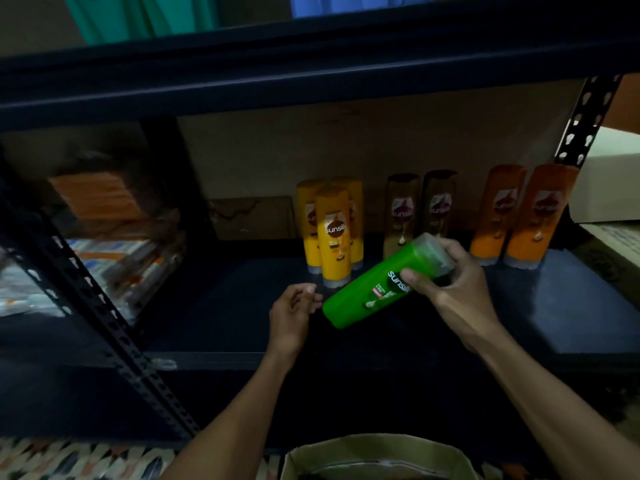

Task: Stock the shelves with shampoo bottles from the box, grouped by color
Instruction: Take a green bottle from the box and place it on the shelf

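My right hand (pixel 450 282) is wrapped round the cap end of a green Sunsilk shampoo bottle (pixel 367 296), thumb across the front just beside the white logo and fingers curled behind the frosted, see-through cap. The bottle is bright green with a dark label patch, a small pink tag and a pale picture below the logo. It hangs tilted in the air above the dark shelf board (pixel 571 306), cap up to the right and rounded end down to the left. My left hand (pixel 292 310) holds nothing. Its fingers are loosely curled just beside that rounded end, and I cannot tell whether they touch it.

Further back on the shelf, bottles stand cap down in colour groups. Three yellow bottles (pixel 334 233) are nearest the green one, two brown bottles (pixel 401 213) stand behind it, and two orange bottles (pixel 530 216) stand at the right. The rim of a cardboard box (pixel 346 448) shows below my arms.
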Demonstrator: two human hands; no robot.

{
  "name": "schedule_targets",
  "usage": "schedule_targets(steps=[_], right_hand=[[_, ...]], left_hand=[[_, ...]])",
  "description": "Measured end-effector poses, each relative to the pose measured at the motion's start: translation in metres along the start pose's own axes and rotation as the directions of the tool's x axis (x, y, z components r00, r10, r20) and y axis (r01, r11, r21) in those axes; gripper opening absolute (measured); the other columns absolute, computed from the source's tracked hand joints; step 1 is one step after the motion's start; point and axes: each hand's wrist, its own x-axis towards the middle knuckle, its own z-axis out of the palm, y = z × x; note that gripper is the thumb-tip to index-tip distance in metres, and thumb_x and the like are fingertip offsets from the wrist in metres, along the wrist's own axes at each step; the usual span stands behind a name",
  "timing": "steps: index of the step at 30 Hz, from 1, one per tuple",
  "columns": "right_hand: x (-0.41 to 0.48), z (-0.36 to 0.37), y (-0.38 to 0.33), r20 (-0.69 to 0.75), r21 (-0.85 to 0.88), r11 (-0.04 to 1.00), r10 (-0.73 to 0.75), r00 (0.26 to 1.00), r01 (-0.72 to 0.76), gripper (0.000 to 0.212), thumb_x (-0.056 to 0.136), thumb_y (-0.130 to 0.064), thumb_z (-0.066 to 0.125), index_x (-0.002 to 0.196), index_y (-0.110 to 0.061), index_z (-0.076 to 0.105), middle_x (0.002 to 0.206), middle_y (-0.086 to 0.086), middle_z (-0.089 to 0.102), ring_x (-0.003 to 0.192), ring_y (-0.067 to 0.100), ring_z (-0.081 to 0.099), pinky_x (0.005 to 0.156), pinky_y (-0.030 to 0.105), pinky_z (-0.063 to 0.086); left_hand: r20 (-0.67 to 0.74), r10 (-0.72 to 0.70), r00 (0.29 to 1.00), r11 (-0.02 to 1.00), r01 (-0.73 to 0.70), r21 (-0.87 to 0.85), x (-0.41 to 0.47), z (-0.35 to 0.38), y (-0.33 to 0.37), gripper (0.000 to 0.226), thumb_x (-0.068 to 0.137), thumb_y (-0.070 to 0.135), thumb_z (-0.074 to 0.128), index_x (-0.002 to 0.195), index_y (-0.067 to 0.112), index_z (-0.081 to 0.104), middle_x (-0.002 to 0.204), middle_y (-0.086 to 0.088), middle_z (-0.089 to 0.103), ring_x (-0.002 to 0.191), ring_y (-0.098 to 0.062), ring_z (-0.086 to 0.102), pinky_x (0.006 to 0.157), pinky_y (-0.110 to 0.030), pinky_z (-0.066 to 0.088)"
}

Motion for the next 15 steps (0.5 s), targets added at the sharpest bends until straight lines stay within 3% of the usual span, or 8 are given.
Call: schedule_targets(steps=[3, 6, 8, 11, 13, 15], right_hand=[[0.013, 0.021, -0.010, 0.036, -0.045, 0.998, -0.032, 0.999, 0.034, 0.053, 0.077, -0.023, 0.088, 0.122, -0.032, 0.062, 0.118, -0.004, 0.067, 0.109, 0.012, 0.065, 0.091, 0.033, 0.056], [0.025, 0.047, -0.019, 0.097, -0.073, 0.995, -0.054, 0.994, 0.061, 0.055, 0.078, -0.021, 0.088, 0.125, -0.031, 0.060, 0.119, -0.008, 0.065, 0.111, 0.010, 0.063, 0.096, 0.039, 0.055], [0.029, 0.065, -0.023, 0.123, -0.092, 0.992, -0.071, 0.990, 0.082, 0.055, 0.077, -0.022, 0.088, 0.124, -0.030, 0.060, 0.118, -0.011, 0.065, 0.110, 0.007, 0.062, 0.096, 0.036, 0.054], [0.032, 0.091, -0.026, 0.164, -0.105, 0.987, -0.100, 0.981, 0.118, 0.054, 0.077, -0.020, 0.088, 0.124, -0.030, 0.061, 0.117, -0.016, 0.064, 0.109, -0.004, 0.059, 0.090, 0.023, 0.049], [0.033, 0.108, -0.031, 0.218, -0.107, 0.985, -0.109, 0.970, 0.135, 0.059, 0.076, -0.022, 0.089, 0.128, -0.035, 0.061, 0.120, -0.021, 0.063, 0.113, -0.006, 0.058, 0.088, 0.029, 0.053], [0.034, 0.125, -0.038, 0.275, -0.118, 0.985, -0.090, 0.957, 0.126, 0.067, 0.075, -0.027, 0.090, 0.132, -0.042, 0.058, 0.126, -0.023, 0.060, 0.116, -0.004, 0.057, 0.090, 0.032, 0.056]], left_hand=[[0.025, 0.002, 1.000, 0.999, -0.001, -0.047, -0.010, -0.010, -0.001, 0.023, 0.108, 0.010, 0.047, 0.113, 0.010, 0.069, 0.102, -0.009, 0.076, 0.095, -0.017, 0.072, 0.081, -0.021, 0.054], [0.033, 0.016, 0.999, 0.996, -0.013, -0.091, -0.018, -0.024, 0.000, 0.026, 0.104, 0.001, 0.047, 0.116, 0.012, 0.069, 0.109, -0.010, 0.076, 0.105, -0.026, 0.071, 0.089, -0.029, 0.055], [0.058, 0.053, 0.997, 0.997, -0.049, -0.062, -0.025, -0.031, 0.003, 0.026, 0.097, 0.008, 0.062, 0.121, 0.017, 0.066, 0.116, -0.004, 0.073, 0.111, -0.023, 0.069, 0.097, -0.036, 0.055], [0.113, 0.165, 0.980, 0.971, -0.182, 0.154, -0.032, -0.037, 0.002, 0.059, 0.077, 0.037, 0.082, 0.131, 0.032, 0.058, 0.125, 0.013, 0.065, 0.119, -0.008, 0.061, 0.101, -0.031, 0.051], [0.071, 0.201, 0.977, 0.936, -0.213, 0.278, -0.033, -0.039, 0.007, 0.074, 0.070, 0.052, 0.087, 0.134, 0.040, 0.052, 0.126, 0.022, 0.057, 0.121, -0.001, 0.054, 0.098, -0.022, 0.048], [0.044, 0.199, 0.979, 0.951, -0.204, 0.234, -0.029, -0.041, 0.012, 0.077, 0.071, 0.049, 0.090, 0.137, 0.038, 0.052, 0.126, 0.020, 0.060, 0.119, -0.001, 0.057, 0.096, -0.023, 0.051]])
